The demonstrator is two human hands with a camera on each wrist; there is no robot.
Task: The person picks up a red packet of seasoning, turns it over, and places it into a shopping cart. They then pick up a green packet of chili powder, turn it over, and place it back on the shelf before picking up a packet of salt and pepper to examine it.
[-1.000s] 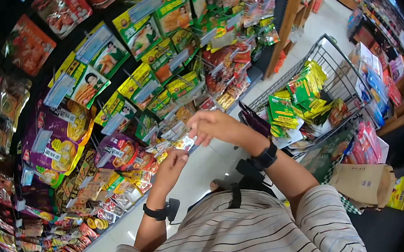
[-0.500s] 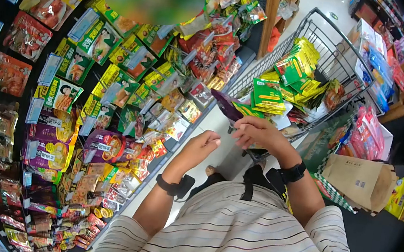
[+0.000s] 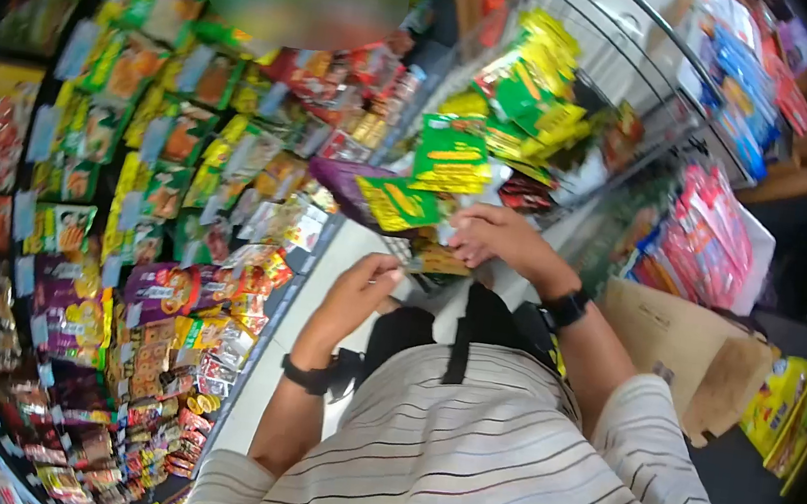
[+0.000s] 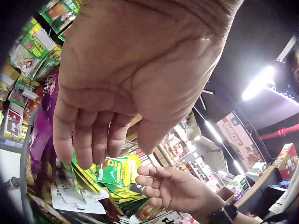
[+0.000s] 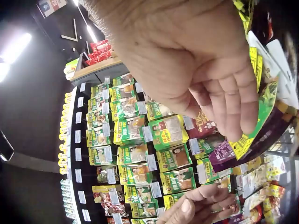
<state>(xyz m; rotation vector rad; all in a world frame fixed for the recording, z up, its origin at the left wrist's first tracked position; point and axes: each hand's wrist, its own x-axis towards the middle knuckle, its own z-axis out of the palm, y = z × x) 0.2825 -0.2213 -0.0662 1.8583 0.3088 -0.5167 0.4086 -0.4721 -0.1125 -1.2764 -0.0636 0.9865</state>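
Above the near end of the cart, the right hand (image 3: pixel 507 242) hangs with relaxed fingers beside green-and-yellow packets (image 3: pixel 451 154). A purple packet (image 3: pixel 343 187) lies at the cart's near corner, left of that hand. The left hand (image 3: pixel 355 291) is lower and to the left, apart from the right one, its fingers loosely bent and holding nothing visible. In the left wrist view the left palm (image 4: pixel 140 70) shows with fingers hanging over the packets, and the right hand (image 4: pixel 180 189) is beyond it. The right wrist view shows the right hand (image 5: pixel 196 65) near the purple packet (image 5: pixel 224 156).
A wire cart (image 3: pixel 652 31) with several packets stands ahead. Shelves hung with food packets (image 3: pixel 157 292) run along the left. On the right are a brown paper bag (image 3: pixel 669 345), pink packages (image 3: pixel 702 238) and yellow packets (image 3: pixel 775 413).
The hands have moved apart from where they met near the shelf. The view has shifted so the cart is closer, with both hands now near its close end.
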